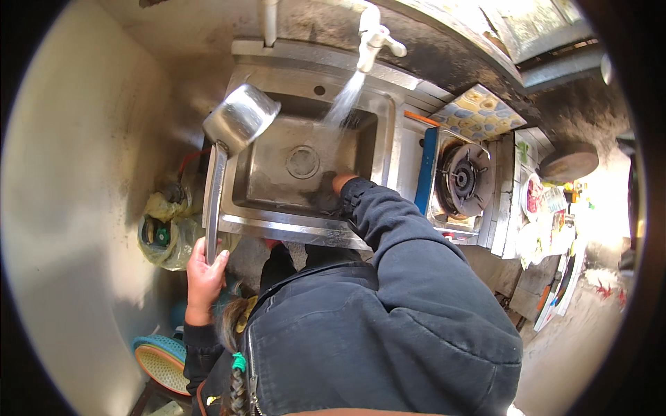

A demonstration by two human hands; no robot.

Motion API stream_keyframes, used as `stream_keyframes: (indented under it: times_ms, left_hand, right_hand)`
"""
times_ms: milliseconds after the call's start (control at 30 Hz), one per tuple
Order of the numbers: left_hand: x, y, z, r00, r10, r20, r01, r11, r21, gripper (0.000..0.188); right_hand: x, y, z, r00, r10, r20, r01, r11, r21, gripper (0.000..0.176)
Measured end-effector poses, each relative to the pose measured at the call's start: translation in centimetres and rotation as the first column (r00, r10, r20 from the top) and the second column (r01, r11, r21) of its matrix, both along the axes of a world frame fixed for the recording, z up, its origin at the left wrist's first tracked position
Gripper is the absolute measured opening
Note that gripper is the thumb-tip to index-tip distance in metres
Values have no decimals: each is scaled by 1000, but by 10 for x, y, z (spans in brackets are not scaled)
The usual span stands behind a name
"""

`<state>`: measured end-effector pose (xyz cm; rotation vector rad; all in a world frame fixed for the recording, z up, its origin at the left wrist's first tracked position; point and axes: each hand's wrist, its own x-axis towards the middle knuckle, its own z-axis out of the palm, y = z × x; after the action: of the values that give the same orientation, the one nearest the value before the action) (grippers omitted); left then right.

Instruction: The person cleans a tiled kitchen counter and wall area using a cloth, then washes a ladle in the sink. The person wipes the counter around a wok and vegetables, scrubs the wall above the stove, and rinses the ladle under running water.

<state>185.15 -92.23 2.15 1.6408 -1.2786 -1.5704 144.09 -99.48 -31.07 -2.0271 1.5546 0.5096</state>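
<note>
A metal saucepan (242, 118) with a long straight handle hangs tilted over the left rim of the stainless-steel sink (387, 122). My left hand (205, 278) grips the end of that handle. Inside the basin, near its front right corner, is my right hand (342, 183), mostly hidden by the dark sleeve. A dark patch lies beside those fingers; whether it is a scouring pad or shadow is unclear. Water streams from the white tap (368, 49) into the back right of the basin. The round drain (302, 161) is visible on the sink's floor.
Right of the sink stands a gas stove (462, 179) with a blue side edge. A patterned tile (478, 112) leans behind it. Plastic bags (177, 242) hang at the left, by the wall. Lower left are stacked colander baskets (161, 361). Farther right, a round wooden board (568, 161) leans.
</note>
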Motion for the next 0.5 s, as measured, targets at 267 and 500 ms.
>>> stream_keyframes:
  times_ms: [267, 500]
  left_hand:
    - [-20, 4, 7, 943, -75, 325, 154, 962, -225, 27]
    - [-38, 29, 36, 553, 436, -710, 157, 783, 602, 29]
  right_hand:
    - [-29, -11, 120, 229, -734, 639, 741, 557, 374, 22]
    - [-19, -96, 150, -755, -642, 136, 129, 58, 990, 41]
